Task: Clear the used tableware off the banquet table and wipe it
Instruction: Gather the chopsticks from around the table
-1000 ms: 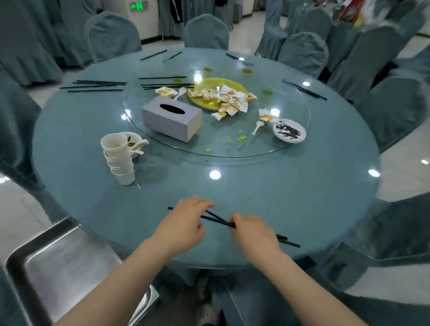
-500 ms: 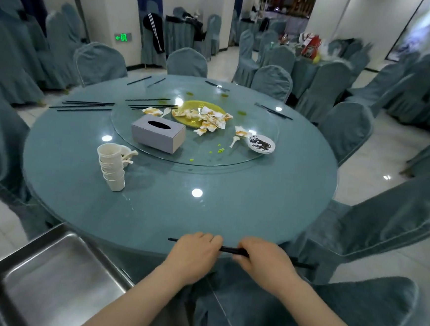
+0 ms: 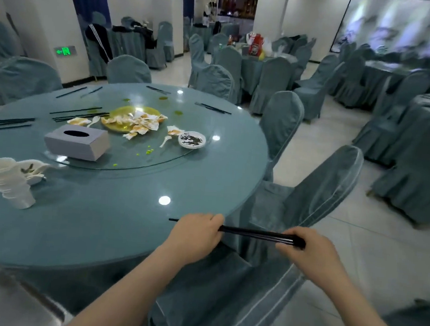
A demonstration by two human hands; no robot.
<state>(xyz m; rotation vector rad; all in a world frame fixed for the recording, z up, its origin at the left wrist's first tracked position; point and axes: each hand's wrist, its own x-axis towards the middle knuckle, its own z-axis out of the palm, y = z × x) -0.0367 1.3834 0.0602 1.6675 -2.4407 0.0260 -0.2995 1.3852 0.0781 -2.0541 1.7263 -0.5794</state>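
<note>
Hands: left hand (image 3: 194, 236) and right hand (image 3: 308, 252) both grip the black chopsticks (image 3: 254, 234), held level at the table's (image 3: 101, 220) near edge.
Left: stacked cups (image 3: 11, 183).
Beyond: tissue box (image 3: 78, 141), yellow plate (image 3: 132, 119) with napkins.

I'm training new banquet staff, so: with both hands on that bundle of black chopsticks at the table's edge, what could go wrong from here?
1. The chopsticks are gripped by the left hand and right hand partly past the table rim, over a chair; a loose one could slip to the floor.
2. The stack of cups leans; a bump could topple it.
3. With both hands busy, reaching across could brush the dirty napkins.
</note>
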